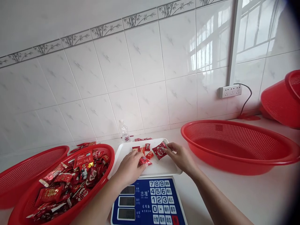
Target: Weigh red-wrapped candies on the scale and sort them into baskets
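A white tray (164, 169) rests on top of a scale with a blue keypad panel (144, 200). Several small red packets (149, 155) lie on the tray. My left hand (132, 165) is over the tray's left part, its fingers closed on a small red and white packet (144, 161). Over the tray's right edge, my right hand (179, 156) pinches a larger dark red packet (160, 150) by its right side. At the left, a red basket (110, 165) holds many red and gold packets (82, 178).
An oval red basket (234, 147) stands at the right, with more red baskets (281, 100) behind it. Another red basket (30, 165) is at the far left. A clear bottle (124, 131) stands by the tiled wall, and a power strip (231, 91) hangs there.
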Motion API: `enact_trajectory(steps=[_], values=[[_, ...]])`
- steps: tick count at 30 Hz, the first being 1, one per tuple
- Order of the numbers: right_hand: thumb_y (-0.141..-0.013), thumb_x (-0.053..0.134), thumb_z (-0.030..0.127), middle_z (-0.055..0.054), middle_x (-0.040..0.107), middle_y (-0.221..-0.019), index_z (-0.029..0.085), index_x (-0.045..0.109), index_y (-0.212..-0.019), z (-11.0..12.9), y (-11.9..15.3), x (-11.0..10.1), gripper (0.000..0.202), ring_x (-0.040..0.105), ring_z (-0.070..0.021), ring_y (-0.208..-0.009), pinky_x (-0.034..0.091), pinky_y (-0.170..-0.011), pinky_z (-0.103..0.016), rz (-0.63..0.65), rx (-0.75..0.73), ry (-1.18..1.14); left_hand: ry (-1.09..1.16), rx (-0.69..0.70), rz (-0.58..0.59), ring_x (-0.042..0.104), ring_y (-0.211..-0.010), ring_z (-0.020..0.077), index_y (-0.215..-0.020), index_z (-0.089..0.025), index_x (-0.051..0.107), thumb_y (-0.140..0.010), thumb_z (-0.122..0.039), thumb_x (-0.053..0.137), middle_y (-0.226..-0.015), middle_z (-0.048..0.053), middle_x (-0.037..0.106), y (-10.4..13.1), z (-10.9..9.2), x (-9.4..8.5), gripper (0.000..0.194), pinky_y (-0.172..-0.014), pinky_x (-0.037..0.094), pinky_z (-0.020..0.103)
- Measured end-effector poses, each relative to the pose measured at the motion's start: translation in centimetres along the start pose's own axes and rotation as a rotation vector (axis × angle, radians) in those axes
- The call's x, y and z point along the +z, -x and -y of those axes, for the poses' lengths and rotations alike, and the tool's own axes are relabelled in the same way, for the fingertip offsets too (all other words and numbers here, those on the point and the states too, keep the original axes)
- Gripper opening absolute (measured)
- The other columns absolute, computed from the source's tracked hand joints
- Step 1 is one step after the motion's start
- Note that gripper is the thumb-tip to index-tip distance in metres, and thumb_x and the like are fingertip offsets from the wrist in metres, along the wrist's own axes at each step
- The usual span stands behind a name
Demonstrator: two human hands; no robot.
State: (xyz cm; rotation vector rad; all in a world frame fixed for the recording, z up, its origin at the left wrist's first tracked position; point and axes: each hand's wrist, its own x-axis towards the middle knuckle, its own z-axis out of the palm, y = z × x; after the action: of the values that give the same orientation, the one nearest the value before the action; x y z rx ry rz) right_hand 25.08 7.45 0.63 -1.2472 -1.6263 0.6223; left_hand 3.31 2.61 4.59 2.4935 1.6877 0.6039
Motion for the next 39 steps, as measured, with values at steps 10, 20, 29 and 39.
enact_trajectory(steps=[10,20,29,39], values=[[-0.076,0.06,0.036,-0.005,0.073,-0.089,0.02,0.07,-0.103,0.5,0.6,0.4,0.032,0.066,-0.0195,-0.081,0.046,-0.07,-0.028,0.128,0.035,0.062,0.005,0.057,0.005,0.04,-0.127,0.0249,-0.129,-0.02,0.046,-0.085,-0.037,0.048,-0.135,0.01,0.047,-1.4,1.5,0.8,0.047,-0.106,0.032,0.04],[-0.08,0.057,0.039,-0.008,0.071,-0.103,0.019,0.067,-0.109,1.2,1.2,0.0,0.036,0.064,-0.0217,-0.095,0.047,-0.082,-0.031,0.236,0.015,0.019,0.142,-0.034,0.187,0.037,-0.132,0.0225,-0.135,-0.02,0.041,-0.089,-0.037,0.041,-0.143,0.008,0.043,-4.0,0.3,0.5,0.049,-0.107,0.03,0.035],[-0.074,0.066,0.036,-0.007,0.069,-0.111,0.021,0.066,-0.111,1.4,1.4,-0.2,0.04,0.062,-0.0237,-0.102,0.049,-0.082,-0.031,0.298,0.037,-0.039,0.085,-0.222,0.203,0.059,-0.106,0.0256,-0.115,-0.019,0.057,-0.076,-0.033,0.06,-0.118,0.009,0.065,-7.4,3.9,-1.0,0.041,-0.086,0.043,0.029],[-0.076,0.062,0.038,-0.007,0.069,-0.11,0.022,0.068,-0.107,1.1,1.2,0.0,0.035,0.062,-0.0242,-0.1,0.048,-0.081,-0.033,0.283,0.009,-0.033,0.114,-0.243,0.303,0.064,-0.083,0.0207,-0.098,-0.02,0.065,-0.067,-0.041,0.068,-0.089,0.003,0.07,-8.5,3.2,-0.6,0.037,-0.063,0.043,0.023]])
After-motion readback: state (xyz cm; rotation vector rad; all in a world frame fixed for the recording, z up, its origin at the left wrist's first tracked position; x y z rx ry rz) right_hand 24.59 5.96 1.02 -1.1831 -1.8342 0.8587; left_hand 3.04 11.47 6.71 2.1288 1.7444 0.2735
